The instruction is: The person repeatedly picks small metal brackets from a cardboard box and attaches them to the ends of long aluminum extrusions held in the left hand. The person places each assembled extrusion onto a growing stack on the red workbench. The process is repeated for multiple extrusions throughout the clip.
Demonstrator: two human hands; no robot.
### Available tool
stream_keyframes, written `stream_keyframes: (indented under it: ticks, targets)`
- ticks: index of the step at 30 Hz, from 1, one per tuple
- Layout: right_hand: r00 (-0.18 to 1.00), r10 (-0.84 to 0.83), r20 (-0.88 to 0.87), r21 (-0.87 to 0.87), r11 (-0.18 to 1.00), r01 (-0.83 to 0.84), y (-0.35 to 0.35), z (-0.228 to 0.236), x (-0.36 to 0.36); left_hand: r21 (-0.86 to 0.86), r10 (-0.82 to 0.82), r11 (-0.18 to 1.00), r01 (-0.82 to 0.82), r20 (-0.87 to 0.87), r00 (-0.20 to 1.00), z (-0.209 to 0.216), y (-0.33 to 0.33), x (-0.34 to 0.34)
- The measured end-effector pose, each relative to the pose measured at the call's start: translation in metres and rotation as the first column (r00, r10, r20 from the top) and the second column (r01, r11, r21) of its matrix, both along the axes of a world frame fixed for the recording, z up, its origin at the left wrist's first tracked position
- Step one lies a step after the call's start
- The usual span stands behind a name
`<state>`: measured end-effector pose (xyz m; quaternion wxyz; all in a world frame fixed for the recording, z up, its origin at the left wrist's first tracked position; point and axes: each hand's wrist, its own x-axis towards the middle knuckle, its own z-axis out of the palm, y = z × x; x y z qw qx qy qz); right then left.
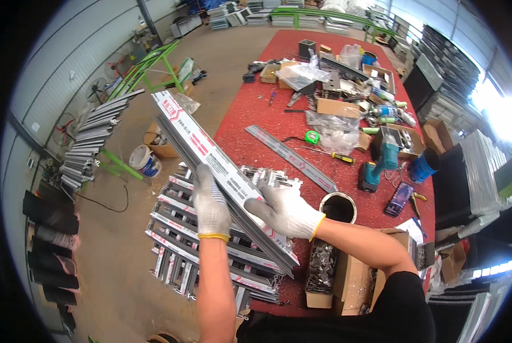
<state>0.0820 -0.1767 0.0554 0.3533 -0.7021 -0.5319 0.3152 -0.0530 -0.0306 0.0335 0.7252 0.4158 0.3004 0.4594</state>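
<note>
A long grey metal profile [216, 163], its face covered with white film printed in red and black, is held slanting from far left to near right. My left hand [211, 208], in a white knit glove with a yellow cuff, grips its left side around the middle. Farther down, my right hand [287, 211], gloved alike, holds its right edge with the thumb over the face. A second dark strip seems to run along beneath it; where the two join I cannot tell. Under my hands lies a crisscross stack of similar profiles [179, 212].
On the red table [233, 108] lie a single profile [290, 157], a tape measure [311, 136], a screwdriver [343, 158], a teal cordless drill [379, 166], a phone [399, 199] and pliers [417, 204]. Small metal parts [323, 263] fill a box at the near edge. More profiles [90, 140] rest on a green rack.
</note>
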Motion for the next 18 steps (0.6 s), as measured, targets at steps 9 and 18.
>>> stream_keyframes:
  ticks: [9,18]
  targets:
    - [0.997,-0.059,0.045,0.135,0.990,0.052,-0.002,-0.027,0.001,-0.080,-0.014,0.997,0.017,0.044,0.999,-0.001,0.022,0.010]
    - [0.997,-0.069,-0.034,0.110,0.991,0.072,-0.007,-0.028,0.010,-0.152,0.069,0.986,-0.069,-0.008,0.998,-0.009,0.038,0.017]
